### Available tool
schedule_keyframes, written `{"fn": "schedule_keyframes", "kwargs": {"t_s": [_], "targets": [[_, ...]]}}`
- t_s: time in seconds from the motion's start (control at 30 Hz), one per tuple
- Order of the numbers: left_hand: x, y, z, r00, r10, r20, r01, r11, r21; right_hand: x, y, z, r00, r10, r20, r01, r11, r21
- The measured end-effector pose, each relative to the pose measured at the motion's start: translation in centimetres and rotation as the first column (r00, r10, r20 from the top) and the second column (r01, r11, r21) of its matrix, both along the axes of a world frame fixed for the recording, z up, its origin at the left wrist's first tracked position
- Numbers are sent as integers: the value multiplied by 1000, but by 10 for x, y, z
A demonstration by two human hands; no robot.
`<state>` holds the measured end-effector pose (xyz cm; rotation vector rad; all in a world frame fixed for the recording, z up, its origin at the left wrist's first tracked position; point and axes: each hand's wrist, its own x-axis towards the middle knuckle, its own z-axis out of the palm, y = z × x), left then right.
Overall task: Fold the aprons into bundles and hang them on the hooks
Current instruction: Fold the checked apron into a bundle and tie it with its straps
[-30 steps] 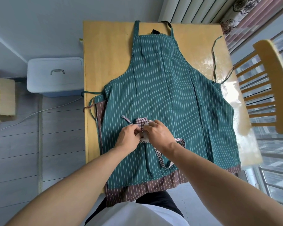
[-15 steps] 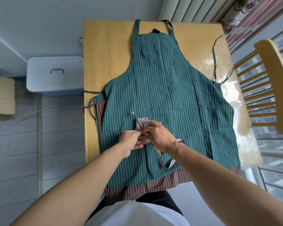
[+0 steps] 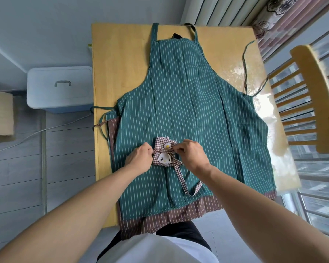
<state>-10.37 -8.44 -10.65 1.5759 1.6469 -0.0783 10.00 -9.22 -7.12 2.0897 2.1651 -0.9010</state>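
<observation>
Wood table (image 3: 122,63) w/ green apron (image 3: 188,101), checked bundle (image 3: 164,154) btwn left hand (image 3: 139,158) & right hand (image 3: 192,154), both pinching its tie

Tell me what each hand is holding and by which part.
Both hold the checked apron bundle by its tie: left hand pinches one end, right hand the other.

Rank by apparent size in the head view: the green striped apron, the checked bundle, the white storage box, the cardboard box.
1. green striped apron
2. white storage box
3. and 4. unsure: cardboard box is cut off by the frame edge, and the checked bundle is partly covered by both hands.
</observation>
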Motion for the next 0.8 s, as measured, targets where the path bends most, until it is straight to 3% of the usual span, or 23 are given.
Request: {"fn": "schedule_keyframes", "kwargs": {"t_s": [0.13, 0.3, 0.4, 0.67, 0.73, 0.8], "targets": [[2, -3, 2, 999, 31, 44, -31, 999, 8, -2, -3, 9, 998, -49, -42, 50, 999, 15], [-10, 0, 12, 960, -253, -119, 272, 944, 185, 5, -5, 12, 994, -27, 107, 32, 999, -41], [-13, 1, 9, 936, -311, -168, 343, 914, 219, 5, -3, 11, 978, -32, 206, 40, 999, -37], [-6, -2, 5, 936, -274, -222, 317, 929, 190, 2, -10, 1, 963, -120, 241, 130, 991, -29], [-2, 0, 8, 946, -252, -203, 280, 952, 125, 4, -8, -2, 970, -164, 182, 190, 973, -133], [-7, 4, 6, 984, -171, -58, 172, 985, 11, 8, -7, -3, 958, -285, 29, 285, 933, -219]]}}
